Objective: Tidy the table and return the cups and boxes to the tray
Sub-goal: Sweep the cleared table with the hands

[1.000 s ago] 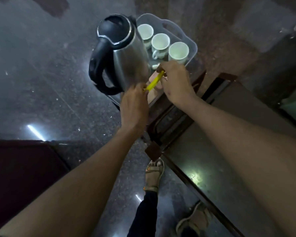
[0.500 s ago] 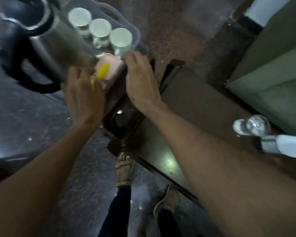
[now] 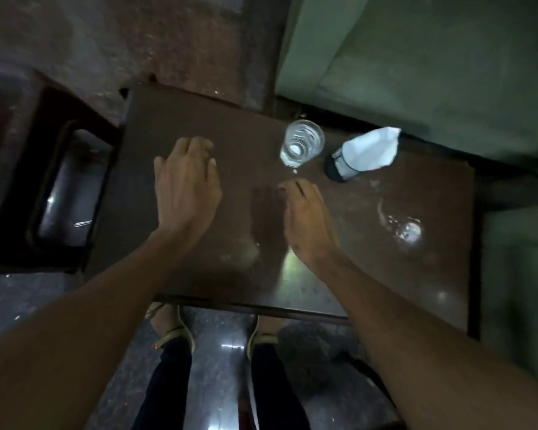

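Person with bare forearms, no sleeves showing, dark trousers point(image 3: 168, 383) and strappy sandals point(image 3: 174, 332) on both feet.

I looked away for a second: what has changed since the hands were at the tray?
Both hands left the tray, now out of view. The left hand let go of the yellow thing and hovers empty; the right hand hovers empty too, over the table. The glass and bottle stand as before.

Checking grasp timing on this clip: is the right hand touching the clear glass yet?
Apart. The head view shows bare tabletop between the right hand fingertips and the clear glass.
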`<state>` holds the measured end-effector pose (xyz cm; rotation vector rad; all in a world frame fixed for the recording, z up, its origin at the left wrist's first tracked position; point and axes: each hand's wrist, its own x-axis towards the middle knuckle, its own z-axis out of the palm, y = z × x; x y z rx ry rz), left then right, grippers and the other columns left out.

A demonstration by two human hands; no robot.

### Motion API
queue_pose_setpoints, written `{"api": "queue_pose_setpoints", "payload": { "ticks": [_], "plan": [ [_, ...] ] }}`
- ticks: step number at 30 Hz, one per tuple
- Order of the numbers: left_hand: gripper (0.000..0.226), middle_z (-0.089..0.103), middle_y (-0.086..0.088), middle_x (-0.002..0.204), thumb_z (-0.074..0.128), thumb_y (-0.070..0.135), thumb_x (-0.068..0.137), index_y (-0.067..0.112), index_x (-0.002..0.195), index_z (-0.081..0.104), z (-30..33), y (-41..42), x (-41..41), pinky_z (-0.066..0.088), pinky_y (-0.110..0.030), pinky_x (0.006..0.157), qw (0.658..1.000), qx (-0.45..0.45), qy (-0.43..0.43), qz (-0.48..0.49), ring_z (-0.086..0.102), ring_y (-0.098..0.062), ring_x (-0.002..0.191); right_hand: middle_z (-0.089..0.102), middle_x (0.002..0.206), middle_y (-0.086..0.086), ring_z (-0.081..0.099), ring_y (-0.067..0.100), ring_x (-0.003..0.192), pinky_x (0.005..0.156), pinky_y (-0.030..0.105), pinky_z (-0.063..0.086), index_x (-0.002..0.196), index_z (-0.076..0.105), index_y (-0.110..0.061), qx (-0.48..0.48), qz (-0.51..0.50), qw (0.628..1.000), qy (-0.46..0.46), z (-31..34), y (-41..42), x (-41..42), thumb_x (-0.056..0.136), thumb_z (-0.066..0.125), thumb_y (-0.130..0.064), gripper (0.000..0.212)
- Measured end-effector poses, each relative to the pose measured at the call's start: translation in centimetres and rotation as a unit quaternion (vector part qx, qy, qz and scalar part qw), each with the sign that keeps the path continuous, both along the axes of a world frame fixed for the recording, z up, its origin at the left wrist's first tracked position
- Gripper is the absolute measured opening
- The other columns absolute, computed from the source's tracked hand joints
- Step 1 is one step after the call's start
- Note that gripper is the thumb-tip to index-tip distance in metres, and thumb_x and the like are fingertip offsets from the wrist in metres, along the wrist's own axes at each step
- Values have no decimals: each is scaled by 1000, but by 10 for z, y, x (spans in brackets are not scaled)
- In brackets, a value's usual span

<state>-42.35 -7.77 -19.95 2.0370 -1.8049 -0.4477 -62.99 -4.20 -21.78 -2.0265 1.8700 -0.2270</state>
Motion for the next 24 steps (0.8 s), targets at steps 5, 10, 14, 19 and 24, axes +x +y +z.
{"api": "queue_pose_setpoints", "payload": {
  "ticks": [5, 10, 14, 19, 24],
  "plan": [
    [27, 68, -4, 123, 57, 19, 101, 16, 128, 63, -12, 0, -84, 40, -49, 100, 997, 25, 15, -67, 65, -30, 112, 59, 130, 16, 55, 34, 120, 106, 40, 46, 136, 61, -4, 23, -59, 998, 22, -10, 20, -96, 91, 52, 6, 47],
    [27, 67, -4, 122, 63, 24, 100, 16, 125, 62, -24, -8, -137, 42, -51, 103, 997, 44, 26, -57, 65, -30, 112, 60, 128, 14, 57, 32, 118, 101, 39, 47, 130, 64, -7, 15, -127, 992, 12, -19, 17, -152, 93, 53, 3, 40],
    [33, 67, -4, 121, 68, 20, 94, 15, 125, 57, -30, -21, -160, 41, -51, 103, 998, 50, 29, -19, 65, -30, 115, 59, 129, 14, 55, 33, 121, 102, 37, 44, 128, 63, -7, 6, -158, 987, 5, -23, 1, -181, 96, 56, -3, 33],
    [45, 63, -3, 122, 73, 19, 85, 13, 123, 49, -30, -33, -171, 43, -52, 105, 997, 37, 53, 45, 64, -30, 113, 60, 127, 13, 55, 32, 119, 99, 35, 44, 125, 62, -8, -3, -166, 986, -13, -28, -24, -201, 96, 62, -9, 29],
    [73, 57, -4, 131, 79, 30, 76, 15, 139, 44, -32, -44, -175, 43, -52, 103, 996, 45, 40, 59, 62, -32, 119, 59, 124, 18, 54, 37, 116, 96, 39, 44, 121, 57, -3, -2, -166, 986, -6, -36, -45, -203, 95, 67, -15, 31]
  ]
}}
